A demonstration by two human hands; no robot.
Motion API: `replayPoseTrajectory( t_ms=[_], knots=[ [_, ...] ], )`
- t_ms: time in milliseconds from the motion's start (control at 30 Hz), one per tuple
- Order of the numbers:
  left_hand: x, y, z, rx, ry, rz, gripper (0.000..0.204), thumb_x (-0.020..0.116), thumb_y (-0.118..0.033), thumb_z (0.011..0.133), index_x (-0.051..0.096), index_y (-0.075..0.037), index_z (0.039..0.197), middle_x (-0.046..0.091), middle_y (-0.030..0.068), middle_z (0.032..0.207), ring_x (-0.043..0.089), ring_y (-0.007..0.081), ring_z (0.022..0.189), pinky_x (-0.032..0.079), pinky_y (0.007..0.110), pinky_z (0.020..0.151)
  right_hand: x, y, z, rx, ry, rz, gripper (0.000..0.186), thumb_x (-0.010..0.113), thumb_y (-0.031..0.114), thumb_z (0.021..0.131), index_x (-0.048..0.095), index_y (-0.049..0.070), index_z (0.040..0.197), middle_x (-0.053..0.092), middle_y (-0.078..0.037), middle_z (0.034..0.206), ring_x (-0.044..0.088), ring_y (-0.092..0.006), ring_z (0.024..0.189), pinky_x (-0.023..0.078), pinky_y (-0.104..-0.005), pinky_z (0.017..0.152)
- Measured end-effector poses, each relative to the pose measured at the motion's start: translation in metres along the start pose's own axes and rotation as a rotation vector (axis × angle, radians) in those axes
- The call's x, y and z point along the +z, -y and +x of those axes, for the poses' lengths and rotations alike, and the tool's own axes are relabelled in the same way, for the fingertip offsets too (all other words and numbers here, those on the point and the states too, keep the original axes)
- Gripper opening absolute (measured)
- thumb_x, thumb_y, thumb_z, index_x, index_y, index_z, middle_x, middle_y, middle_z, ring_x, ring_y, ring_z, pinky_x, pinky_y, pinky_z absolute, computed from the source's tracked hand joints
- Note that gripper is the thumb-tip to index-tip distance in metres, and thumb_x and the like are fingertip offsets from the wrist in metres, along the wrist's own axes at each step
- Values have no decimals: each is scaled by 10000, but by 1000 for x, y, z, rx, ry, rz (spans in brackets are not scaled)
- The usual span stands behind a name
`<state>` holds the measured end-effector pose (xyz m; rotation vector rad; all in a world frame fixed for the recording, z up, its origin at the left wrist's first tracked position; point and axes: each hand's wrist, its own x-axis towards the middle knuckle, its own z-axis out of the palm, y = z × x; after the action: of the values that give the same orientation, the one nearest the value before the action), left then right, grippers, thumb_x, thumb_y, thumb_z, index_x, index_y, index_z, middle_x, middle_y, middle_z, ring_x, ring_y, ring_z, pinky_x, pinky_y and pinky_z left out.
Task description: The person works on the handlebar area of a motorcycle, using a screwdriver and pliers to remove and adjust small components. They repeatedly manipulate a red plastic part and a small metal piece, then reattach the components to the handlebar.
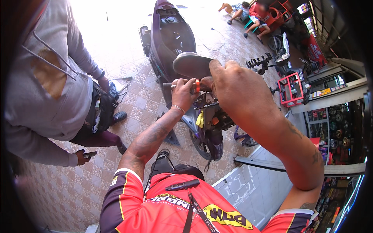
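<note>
In front of me stands a scooter (pixel 171 37) with its seat off and its front panels partly removed. My left hand (pixel 183 93) is closed round its dark handlebar grip (pixel 167 85), whose end sticks out on the left. Beside my fingers is a bright orange ring (pixel 197 86). My right hand (pixel 233 83) is bent over the handlebar's middle, just right of that ring. Its fingers curl down out of sight, and what they grip is hidden. Against its knuckles, an oval rear-view mirror (pixel 192 64) juts out to the left. A yellow cloth (pixel 200 119) hangs among the exposed front parts.
Close by on the left stands a person in a grey hoodie (pixel 54 73), holding a phone (pixel 90 154). Two people sit at the far right. A red metal frame (pixel 290 90), another motorbike (pixel 283 54) and glass display cases (pixel 336 132) line the right side.
</note>
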<state>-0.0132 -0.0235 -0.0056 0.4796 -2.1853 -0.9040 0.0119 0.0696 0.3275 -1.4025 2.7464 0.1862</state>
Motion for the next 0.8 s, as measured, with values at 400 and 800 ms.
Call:
replayPoseTrajectory(
  t_ms=[400,800],
  knots=[
    [4,-1,0,-46,14,17,622,886,-203,677,697,-234,1269,571,58,1134,491,319,1185,449,454,1013,-12,9,9,102,141,-46,176,662,66,883,664,8,1050,648,-172,993,684,-349,986,563,-433,858],
    [4,-7,1,-70,-1,52,558,866,-228,696,703,-252,1229,553,64,1121,485,324,1188,454,462,992,-9,2,2,78,124,-17,136,636,53,905,647,21,1036,608,-195,1039,654,-392,1019,538,-456,902]
  ],
)
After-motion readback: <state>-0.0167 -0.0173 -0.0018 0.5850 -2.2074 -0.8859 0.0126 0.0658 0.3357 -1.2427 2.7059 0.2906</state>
